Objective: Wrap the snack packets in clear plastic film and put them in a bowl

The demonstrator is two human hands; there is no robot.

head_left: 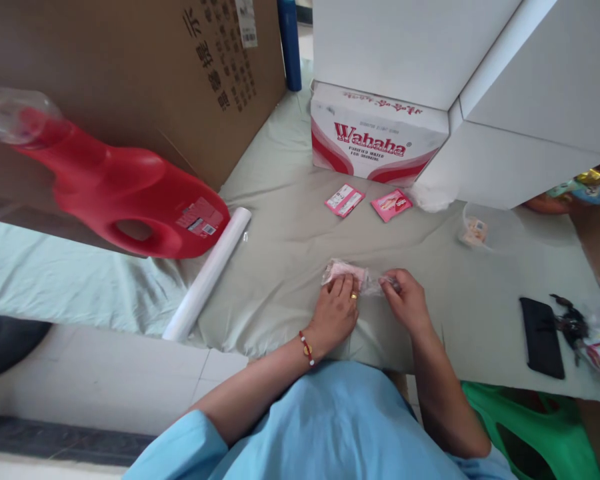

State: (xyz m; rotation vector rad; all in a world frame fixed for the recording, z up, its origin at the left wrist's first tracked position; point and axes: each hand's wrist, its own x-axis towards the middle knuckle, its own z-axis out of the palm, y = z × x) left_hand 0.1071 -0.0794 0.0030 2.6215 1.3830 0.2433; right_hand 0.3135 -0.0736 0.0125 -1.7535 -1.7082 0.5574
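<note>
A small pink block (345, 269) in crinkled clear plastic lies on the pale green cloth (280, 267) in front of me. My left hand (336, 310), with a gold ring and a red bracelet, presses its bent fingers onto the near side of the block and holds it against the cloth. From its right end stretches a loose tail of clear plastic film (373, 285). My right hand (407, 300) pinches the far end of that film between thumb and fingers. Exactly what the pink block is, I cannot tell.
Two pink packets (345, 200) lie before a Wahaha water carton (380, 137). Leftward are a white roll (207, 273) and a large red jug (140, 200). A clear tub (500, 230), black phone (542, 337) and keys (573, 327) lie to the right.
</note>
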